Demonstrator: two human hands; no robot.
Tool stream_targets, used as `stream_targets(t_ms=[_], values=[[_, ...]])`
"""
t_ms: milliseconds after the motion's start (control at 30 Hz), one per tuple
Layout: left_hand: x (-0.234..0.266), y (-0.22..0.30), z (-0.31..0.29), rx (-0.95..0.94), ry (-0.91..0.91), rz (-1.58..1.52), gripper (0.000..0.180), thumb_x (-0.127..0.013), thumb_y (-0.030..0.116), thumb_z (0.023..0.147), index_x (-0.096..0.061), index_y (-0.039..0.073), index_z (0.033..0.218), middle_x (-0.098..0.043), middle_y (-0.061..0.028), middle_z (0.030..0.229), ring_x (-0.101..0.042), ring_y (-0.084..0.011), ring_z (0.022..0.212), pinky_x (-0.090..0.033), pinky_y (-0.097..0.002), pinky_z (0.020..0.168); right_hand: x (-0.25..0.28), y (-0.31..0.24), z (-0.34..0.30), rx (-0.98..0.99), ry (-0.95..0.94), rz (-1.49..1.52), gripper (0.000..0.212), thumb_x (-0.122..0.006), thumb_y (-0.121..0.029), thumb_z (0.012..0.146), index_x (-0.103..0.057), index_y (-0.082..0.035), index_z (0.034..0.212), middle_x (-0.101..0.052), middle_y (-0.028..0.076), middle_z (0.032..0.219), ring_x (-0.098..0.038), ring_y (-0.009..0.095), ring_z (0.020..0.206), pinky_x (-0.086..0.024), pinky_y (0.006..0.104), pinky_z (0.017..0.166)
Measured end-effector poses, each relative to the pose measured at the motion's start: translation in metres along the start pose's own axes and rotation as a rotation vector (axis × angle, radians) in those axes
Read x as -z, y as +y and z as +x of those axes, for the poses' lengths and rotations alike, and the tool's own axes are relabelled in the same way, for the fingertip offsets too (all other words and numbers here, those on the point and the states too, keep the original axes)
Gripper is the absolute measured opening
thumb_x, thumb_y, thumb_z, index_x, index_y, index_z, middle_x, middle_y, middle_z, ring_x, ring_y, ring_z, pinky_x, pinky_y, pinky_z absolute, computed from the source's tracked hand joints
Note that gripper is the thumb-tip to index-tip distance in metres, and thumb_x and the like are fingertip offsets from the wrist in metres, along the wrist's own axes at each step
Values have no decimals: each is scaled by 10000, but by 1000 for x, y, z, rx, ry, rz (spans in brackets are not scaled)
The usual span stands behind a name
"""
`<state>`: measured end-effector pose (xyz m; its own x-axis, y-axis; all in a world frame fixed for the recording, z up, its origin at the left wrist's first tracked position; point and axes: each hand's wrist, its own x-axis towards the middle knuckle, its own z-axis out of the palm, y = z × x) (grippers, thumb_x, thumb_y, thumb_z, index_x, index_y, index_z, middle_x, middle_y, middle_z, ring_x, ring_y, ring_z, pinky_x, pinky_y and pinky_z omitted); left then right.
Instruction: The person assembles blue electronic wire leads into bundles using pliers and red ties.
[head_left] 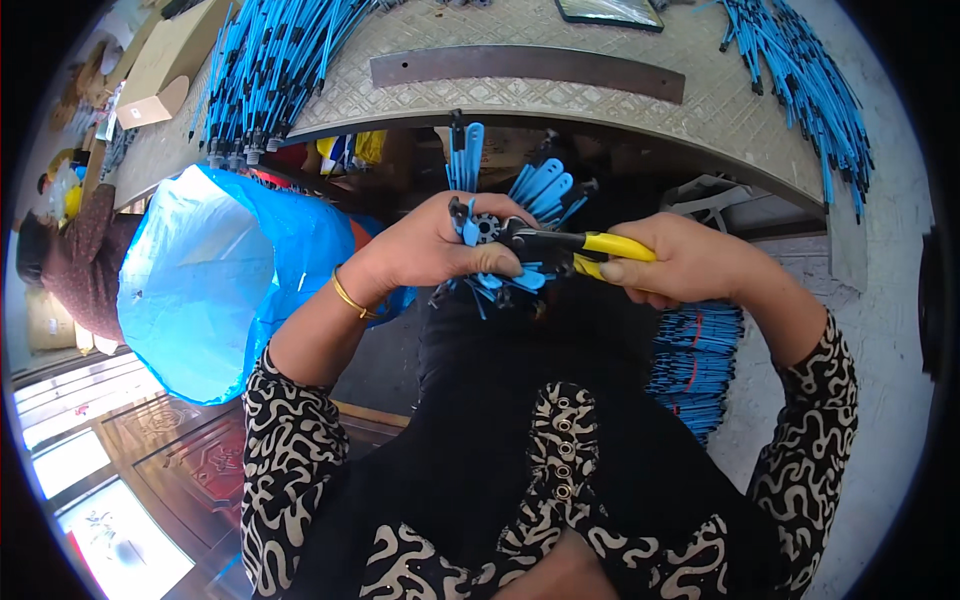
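My left hand (435, 240) is closed around a blue and black plastic piece with a round, toothed black hub (487, 228). In my right hand (695, 258) are pliers with yellow handles (615, 245). Their dark jaws meet the piece at my left fingertips, right beside the hub; the exact point of contact is too small to make out. Several blue plastic strips with rounded ends (545, 185) and black tips fan out above and below my left hand. My palm and fingers hide part of them.
A patterned table (720, 125) curves ahead, bearing a flat metal bar (530, 65) and bundles of blue rods at left (270, 70) and right (800, 95). An open blue plastic bag (295, 240) stands left. More tied blue bundles (700, 350) lie low right. Another person (90, 250) is far left.
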<state>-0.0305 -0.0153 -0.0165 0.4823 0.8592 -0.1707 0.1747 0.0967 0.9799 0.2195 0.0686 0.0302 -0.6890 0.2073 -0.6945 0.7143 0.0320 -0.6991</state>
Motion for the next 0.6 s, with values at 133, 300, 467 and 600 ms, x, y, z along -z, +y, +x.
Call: stream_targets(t_ms=[133,300,467,600], values=[[7,0,-20,-122,127,21,398,-727,132,717,-602,5,1073,-645,-79,955,-588,-151,872,-462,-295,783,-32,-19,0,206,344,-595,265,-594,-289,845,-538,-33,887,-567,111,690,-557,272,598,-445,335,547],[3,-2,-88,-152,141,190,405,-719,215,740,-603,25,1079,-645,-82,894,-592,-124,818,-466,-279,735,-87,-26,-17,375,685,-764,236,-636,-199,777,-560,-8,894,-520,160,788,-494,335,734,-422,374,671],[-7,-5,-118,-322,277,243,341,-683,252,779,-616,50,1045,-644,-104,880,-604,-157,804,-465,-296,716,-58,17,-69,-27,1201,-548,244,-635,-182,784,-550,8,912,-548,133,781,-522,228,738,-419,337,673],[-14,7,-136,-479,261,176,298,-663,228,793,-619,41,1021,-643,-107,873,-605,-176,804,-463,-300,715,-15,42,-63,-108,1267,-607,247,-623,-178,788,-556,11,932,-575,160,809,-535,273,713,-429,375,667]])
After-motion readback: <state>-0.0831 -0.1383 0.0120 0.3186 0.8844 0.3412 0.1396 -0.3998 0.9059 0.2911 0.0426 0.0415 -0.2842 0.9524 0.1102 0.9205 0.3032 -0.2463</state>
